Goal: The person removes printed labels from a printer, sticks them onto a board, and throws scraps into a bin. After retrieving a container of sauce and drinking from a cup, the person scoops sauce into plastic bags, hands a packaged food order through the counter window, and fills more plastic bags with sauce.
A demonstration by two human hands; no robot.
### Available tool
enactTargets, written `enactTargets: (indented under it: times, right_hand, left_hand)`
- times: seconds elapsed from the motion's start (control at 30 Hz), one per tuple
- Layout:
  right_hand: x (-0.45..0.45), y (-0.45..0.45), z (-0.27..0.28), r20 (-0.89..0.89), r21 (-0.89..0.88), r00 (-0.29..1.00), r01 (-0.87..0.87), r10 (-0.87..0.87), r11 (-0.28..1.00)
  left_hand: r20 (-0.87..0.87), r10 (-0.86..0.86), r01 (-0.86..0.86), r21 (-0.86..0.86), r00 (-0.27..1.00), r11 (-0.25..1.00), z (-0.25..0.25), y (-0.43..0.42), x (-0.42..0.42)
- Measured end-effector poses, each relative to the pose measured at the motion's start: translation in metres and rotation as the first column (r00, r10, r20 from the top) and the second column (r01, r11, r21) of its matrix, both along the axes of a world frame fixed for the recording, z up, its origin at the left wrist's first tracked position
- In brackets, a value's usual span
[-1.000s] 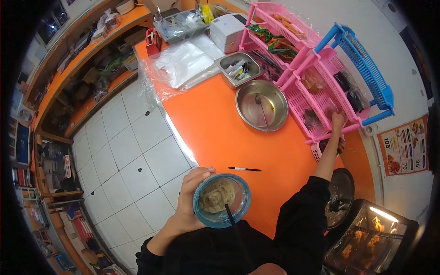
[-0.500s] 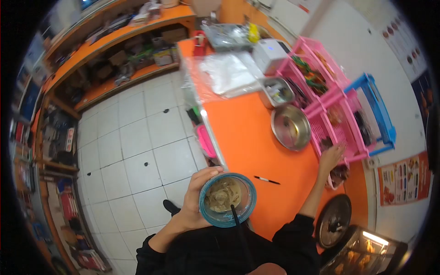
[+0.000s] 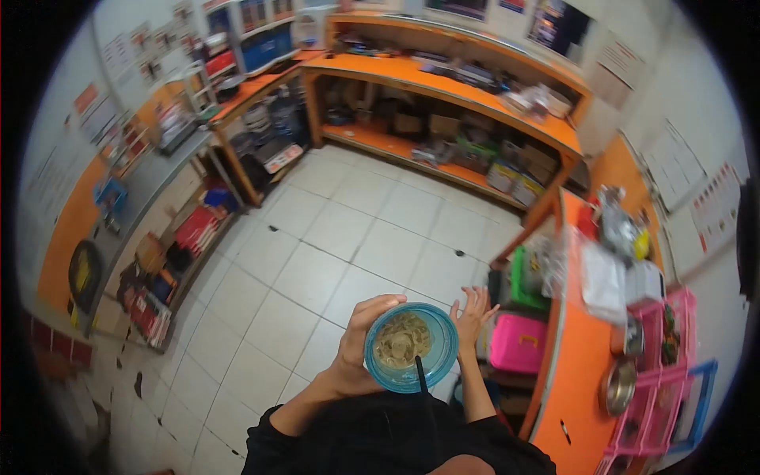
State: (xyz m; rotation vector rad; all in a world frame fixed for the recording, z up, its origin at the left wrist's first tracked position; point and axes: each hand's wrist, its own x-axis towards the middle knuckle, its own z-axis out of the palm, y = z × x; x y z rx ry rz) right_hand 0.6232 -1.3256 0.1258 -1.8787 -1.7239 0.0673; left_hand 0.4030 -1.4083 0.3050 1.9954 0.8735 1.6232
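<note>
My left hand [image 3: 354, 354] is wrapped round the side of a clear bluish tub [image 3: 444, 351] in front of my chest. Inside the tub lies a pale, lumpy, wet-looking food [image 3: 402, 342]. A thin black stick-like piece [image 3: 421, 375] crosses the near rim; what it is, I cannot make out. Just right of the tub is my right hand [image 3: 473, 315], with its fingers spread and nothing in them, over the floor near a pink box [image 3: 517, 343].
An orange counter [image 3: 558, 431] on the right carries a metal bowl [image 3: 617, 386], a pen [image 3: 565, 431], pink baskets [image 3: 657, 404] and plastic bags [image 3: 603, 281]. Orange shelving [image 3: 443, 73] runs along the back. On the left stands a grey counter [image 3: 150, 194]. White tiles [image 3: 317, 261] cover the floor.
My view has turned left, away from the orange counter. My right hand has left the pink basket and come in beside the tub, fingers spread. My left hand still holds the tub.
</note>
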Motion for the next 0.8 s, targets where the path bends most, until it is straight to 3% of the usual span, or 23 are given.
enactTargets:
  times: [0.03, 0.1, 0.17, 0.2, 0.23, 0.33, 0.43, 0.47, 0.53, 0.6, 0.67, 0.7, 0.77, 0.8]
  right_hand:
    - [-0.015, 0.007, -0.025, -0.005, -0.051, 0.993, -0.118, 0.118, 0.992]
    - [-0.046, 0.018, -0.07, -0.119, -0.322, 0.944, -0.328, 0.306, 0.888]
    - [-0.047, 0.019, -0.19, -0.465, -0.556, 0.824, -0.556, 0.323, 0.618]
    - [-0.061, 0.007, -0.204, -0.376, -0.754, 0.868, -0.49, 0.324, 0.437]
    - [-0.074, 0.008, -0.205, -0.38, -0.838, 0.858, -0.478, 0.345, 0.264]
    - [-0.107, 0.037, -0.207, -0.416, -0.908, 0.821, -0.359, 0.39, -0.214]
    - [-0.18, 0.118, -0.14, -0.496, -0.839, 0.777, -0.315, 0.387, -0.443]
    - [-0.215, 0.151, -0.106, -0.588, -0.789, 0.722, -0.41, 0.366, -0.458]
    - [-0.278, 0.212, -0.054, -0.857, -0.496, 0.365, -0.779, 0.365, -0.384]
    - [-0.365, 0.267, -0.007, -0.846, -0.4, 0.255, -0.884, 0.469, -0.241]
    - [-0.447, 0.297, 0.051, -0.79, -0.176, 0.036, -0.97, 0.613, -0.17]
    - [-0.491, 0.308, 0.082, -0.792, -0.162, 0.015, -0.969, 0.61, -0.187]
    - [-0.57, 0.301, 0.125, -0.691, 0.092, -0.346, -0.913, 0.635, -0.398]
    - [-0.604, 0.293, 0.139, -0.668, 0.095, -0.404, -0.879, 0.625, -0.466]
  left_hand:
    - [0.005, 0.062, -0.062, 0.021, 0.998, 0.998, -0.01, -0.007, -0.015]
    - [0.015, 0.161, -0.161, 0.021, 0.987, 0.987, -0.017, -0.007, -0.052]
    - [0.125, 0.237, -0.234, -0.034, 0.963, 0.972, -0.025, -0.008, -0.086]
    - [0.128, 0.29, -0.288, -0.036, 0.948, 0.957, -0.03, -0.01, -0.106]
    - [0.148, 0.308, -0.296, -0.101, 0.94, 0.95, -0.016, 0.002, -0.126]
    - [0.158, 0.464, -0.455, -0.086, 0.872, 0.886, -0.035, 0.01, -0.177]
    - [0.201, 0.527, -0.512, -0.126, 0.826, 0.85, -0.04, 0.032, -0.235]
    - [0.202, 0.522, -0.502, -0.146, 0.829, 0.853, -0.026, 0.053, -0.265]
    - [0.221, 0.534, -0.517, -0.131, 0.816, 0.846, -0.025, 0.075, -0.307]
    - [0.137, 0.556, -0.537, -0.151, 0.82, 0.83, -0.019, 0.099, -0.35]
    - [0.088, 0.598, -0.585, -0.139, 0.797, 0.799, -0.017, 0.119, -0.394]
    - [0.161, 0.596, -0.565, -0.198, 0.787, 0.801, -0.014, 0.137, -0.417]
    - [0.226, 0.606, -0.557, -0.245, 0.763, 0.793, -0.022, 0.156, -0.46]
    - [0.242, 0.649, -0.587, -0.284, 0.722, 0.758, -0.026, 0.164, -0.477]
